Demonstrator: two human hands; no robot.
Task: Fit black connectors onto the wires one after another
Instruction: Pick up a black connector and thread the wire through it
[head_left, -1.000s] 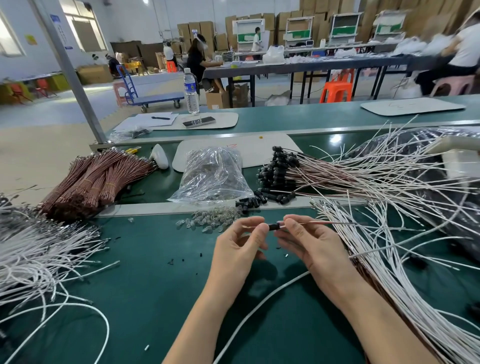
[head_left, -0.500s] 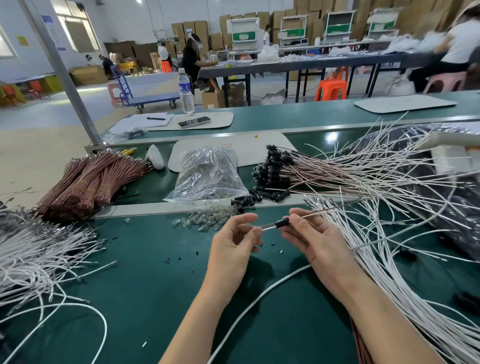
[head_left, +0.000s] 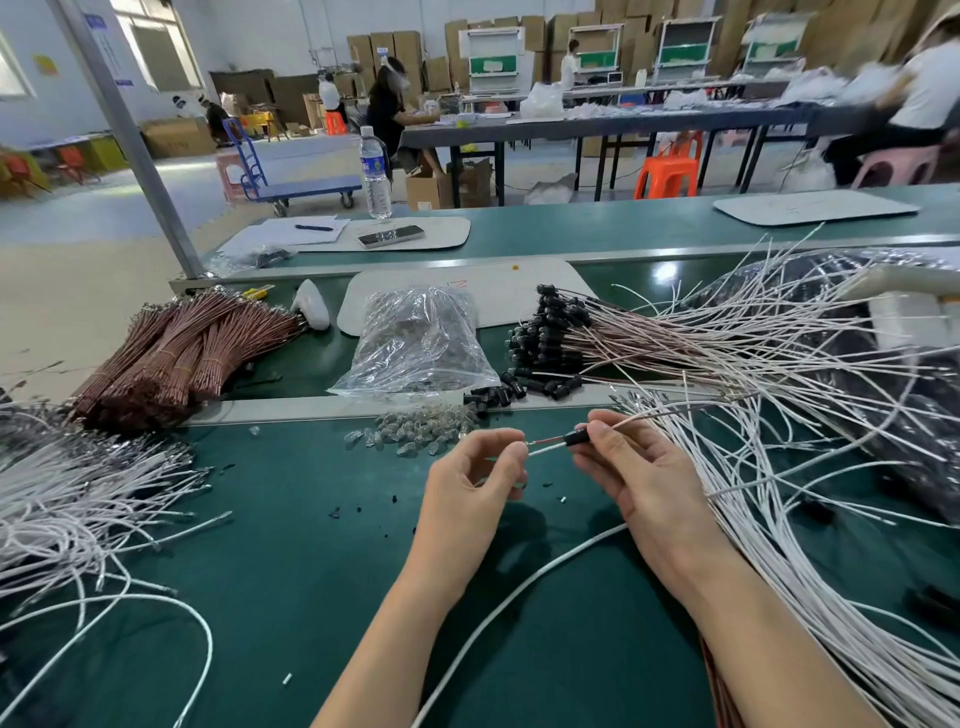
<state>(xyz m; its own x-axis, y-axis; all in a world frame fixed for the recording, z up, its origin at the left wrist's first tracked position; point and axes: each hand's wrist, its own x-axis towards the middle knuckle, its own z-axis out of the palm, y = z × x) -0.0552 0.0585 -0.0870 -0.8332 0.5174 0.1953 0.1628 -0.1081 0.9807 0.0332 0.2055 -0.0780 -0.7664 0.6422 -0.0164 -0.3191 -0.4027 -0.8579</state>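
Two wire ends, one reddish and one white, now show as a bare stretch between the hands; a second ago the black connector sat almost against the left fingertips. It has travelled up the pair toward the right, so I judge this piece threaded and nearly seated. The left hand keeps a closed grip, thumb and forefinger pinching the wire tips. The right hand has its grip closed round the connector, thumb on top and the other fingers curled beneath. Both are held just above the green worktop.

Just behind them lie loose black connectors beside a heap of small clear pieces, then a clear plastic bag and a bundle of finished wires capped in black. Tied brown bundles sit far left; white wires sprawl to the right, with more on the left. Beyond is a workshop: a water bottle, long tables with seated people, stacked cardboard boxes and an orange stool.
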